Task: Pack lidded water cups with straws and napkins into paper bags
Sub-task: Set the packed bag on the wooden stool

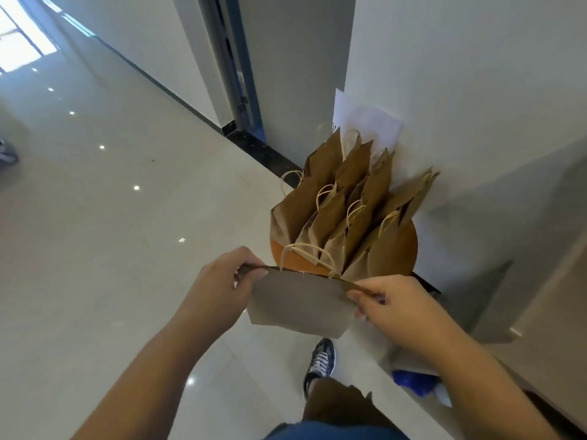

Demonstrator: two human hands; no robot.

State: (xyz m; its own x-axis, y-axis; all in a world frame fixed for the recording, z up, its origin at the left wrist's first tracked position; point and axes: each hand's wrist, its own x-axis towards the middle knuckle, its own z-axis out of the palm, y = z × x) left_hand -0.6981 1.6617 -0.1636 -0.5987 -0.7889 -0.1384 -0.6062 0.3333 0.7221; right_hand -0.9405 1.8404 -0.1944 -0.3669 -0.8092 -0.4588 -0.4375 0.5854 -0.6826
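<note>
The left hand [228, 277] pinches one upper corner of a flat brown paper bag [301, 304], thumb on the near face and fingers curled behind, while the right hand [392, 304] pinches the opposite upper corner the same way, so the bag hangs stretched between them, held up over the floor with its mouth closed to a thin line. Its cream twisted-paper handle [306, 254] loops up from the top edge. Just beyond it, a cluster of folded brown paper bags [349, 198] stands fanned and leaning on a round orange top [408, 249], pushed against the white wall [460, 74]. A white sheet or bag [365, 120] stands behind the cluster, against that wall. Below the held bag, the person's dark laced sneaker [320, 363] rests on the glossy pale tiled floor [111, 233], and something blue [413, 381] lies low by the wall on the right
</note>
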